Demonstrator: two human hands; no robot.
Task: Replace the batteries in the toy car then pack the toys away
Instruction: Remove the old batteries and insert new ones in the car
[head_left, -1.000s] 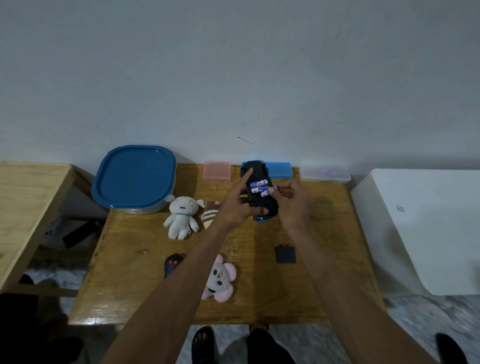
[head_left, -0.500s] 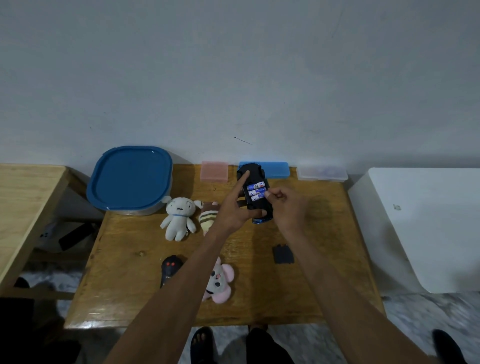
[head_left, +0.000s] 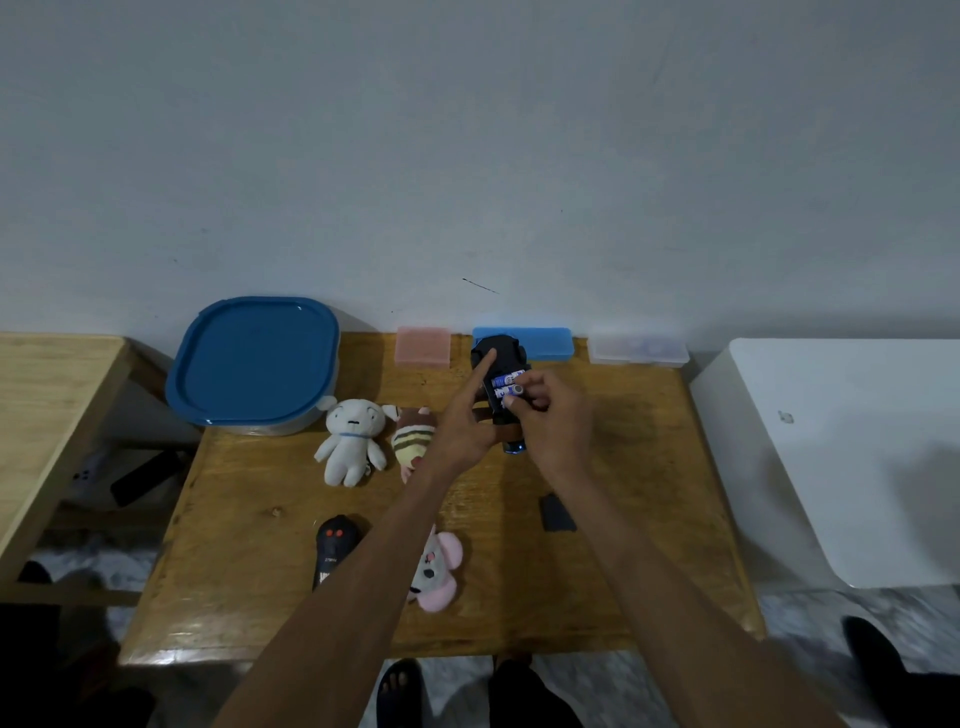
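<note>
Fingertips (head_left: 511, 401) of my right hand (head_left: 556, 423) were pinched on the end of a battery (head_left: 508, 391) in the open bay of the toy car (head_left: 500, 387), which my left hand (head_left: 464, 426) gripped from the side, index finger stretched along the chassis. Against half a second back, the right thumb and forefinger had closed in onto that battery, where before they only hovered at its end. My read: extraction of the old cell was starting, nothing out yet; two or three blue-white cells sat in the bay, count unclear.

Car was held belly-up above the wooden table (head_left: 260, 587), just in front of the blue case (head_left: 545, 340) at the wall. Its long axis ran from the case back toward me, far end nearly touching the case, near end tipped down. Which end was the nose I couldn't tell. Batteries lay crosswise to that axis.

Battery cover (head_left: 556, 513) lay on the table, well nearer me than the case. Plush toys sat left of the case, unpacked.
</note>
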